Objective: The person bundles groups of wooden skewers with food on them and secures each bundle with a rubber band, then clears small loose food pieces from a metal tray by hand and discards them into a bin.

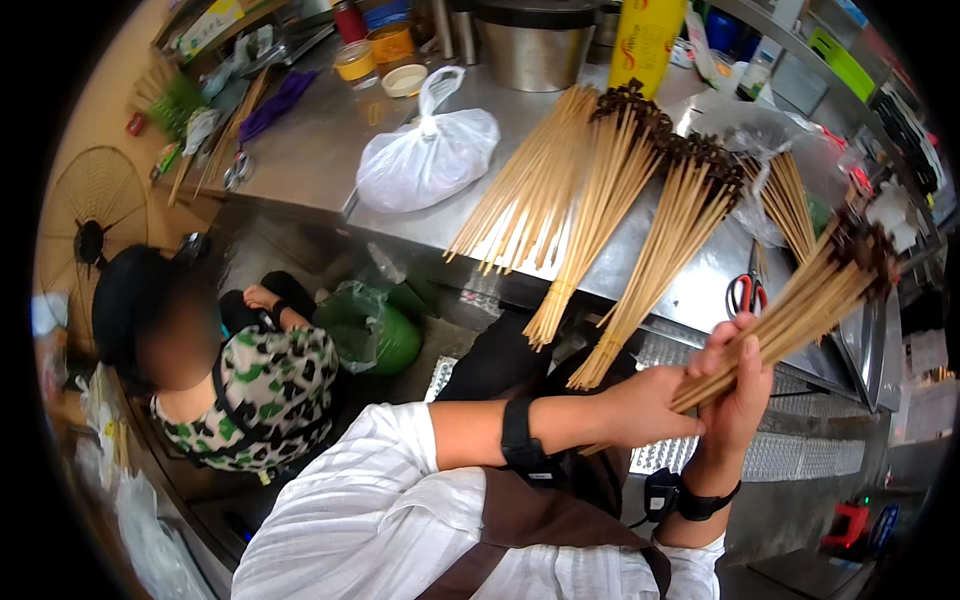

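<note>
A bundle of wooden skewers (795, 315) with dark brown food pieces at the far end is held in both my hands, above the right part of the steel table. My left hand (660, 401) grips its lower end, and my right hand (739, 390) closes round it just beside. Two banded bundles of similar skewers (559, 296) (600, 352) lie on the table with their lower ends over the front edge. Left of them lies a loose spread of skewers (517, 187). Red-and-black handled scissors (745, 292) lie behind my hands.
A tied white plastic bag (427, 161) sits on the steel table (300, 176). Behind stand a steel pot (535, 52) and a yellow roll (646, 45). A seated person (247, 390) is at the left, near a green lined bin (371, 330). A fan (94, 232) stands farther left.
</note>
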`<control>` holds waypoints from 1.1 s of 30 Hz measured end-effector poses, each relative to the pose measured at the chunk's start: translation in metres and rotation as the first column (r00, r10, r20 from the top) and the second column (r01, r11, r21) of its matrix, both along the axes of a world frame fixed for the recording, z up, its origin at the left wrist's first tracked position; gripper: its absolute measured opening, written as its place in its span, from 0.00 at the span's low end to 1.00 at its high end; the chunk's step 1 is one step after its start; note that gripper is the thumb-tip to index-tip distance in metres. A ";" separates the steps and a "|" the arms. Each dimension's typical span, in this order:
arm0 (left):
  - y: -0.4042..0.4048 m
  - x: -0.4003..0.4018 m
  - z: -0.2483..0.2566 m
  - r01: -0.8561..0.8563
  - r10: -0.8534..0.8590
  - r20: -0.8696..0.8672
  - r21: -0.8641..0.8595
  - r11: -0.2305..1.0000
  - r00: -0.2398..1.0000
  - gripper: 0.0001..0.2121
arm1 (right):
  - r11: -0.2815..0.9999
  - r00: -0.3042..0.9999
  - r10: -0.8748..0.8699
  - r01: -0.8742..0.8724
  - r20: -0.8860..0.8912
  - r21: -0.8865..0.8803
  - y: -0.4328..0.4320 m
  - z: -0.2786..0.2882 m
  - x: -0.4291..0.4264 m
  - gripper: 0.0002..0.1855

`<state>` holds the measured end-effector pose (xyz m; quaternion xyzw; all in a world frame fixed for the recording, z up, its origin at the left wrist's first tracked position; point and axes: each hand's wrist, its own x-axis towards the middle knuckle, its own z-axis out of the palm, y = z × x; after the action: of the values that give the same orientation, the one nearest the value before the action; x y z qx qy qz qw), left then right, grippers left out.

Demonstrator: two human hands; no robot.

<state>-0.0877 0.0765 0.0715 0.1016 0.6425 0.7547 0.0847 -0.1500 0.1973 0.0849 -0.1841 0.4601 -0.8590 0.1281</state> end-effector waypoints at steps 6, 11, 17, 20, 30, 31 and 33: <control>-0.041 0.011 0.012 -0.098 0.023 0.305 0.233 0.968 0.952 0.07 | 0.905 0.977 -0.144 0.195 -0.160 0.378 0.045 0.006 -0.077 0.16; -0.057 0.012 0.020 -0.185 0.056 0.307 0.407 0.894 0.950 0.07 | 0.132 0.558 -0.158 0.829 -0.815 0.543 0.128 -0.017 -0.184 0.20; -0.068 0.013 0.012 -0.219 0.085 0.287 0.475 0.853 0.954 0.06 | -0.171 0.727 0.080 0.684 -0.682 0.709 0.134 -0.017 -0.229 0.38; -0.070 0.010 0.017 -0.201 0.103 0.244 0.420 0.885 0.964 0.06 | -0.236 0.853 0.064 0.517 -0.517 0.823 0.126 -0.005 -0.233 0.28; -0.064 0.001 0.016 -0.351 0.263 0.280 0.335 0.874 0.923 0.03 | 0.899 0.956 -0.094 -0.038 0.277 0.436 0.068 0.022 -0.114 0.15; -0.062 -0.001 0.018 -0.356 0.262 0.298 0.329 0.874 0.918 0.03 | 0.878 0.960 -0.155 0.025 0.234 0.479 0.061 0.022 -0.098 0.16; -0.062 -0.004 0.015 -0.311 0.207 0.298 0.364 0.878 0.932 0.03 | 0.826 0.970 -0.225 0.140 0.092 0.546 0.051 0.003 -0.081 0.16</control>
<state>-0.0920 0.0144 0.0863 -0.0667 0.4641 0.8824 0.0397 -0.2307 0.2479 0.0879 -0.0300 0.6856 -0.7163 0.1263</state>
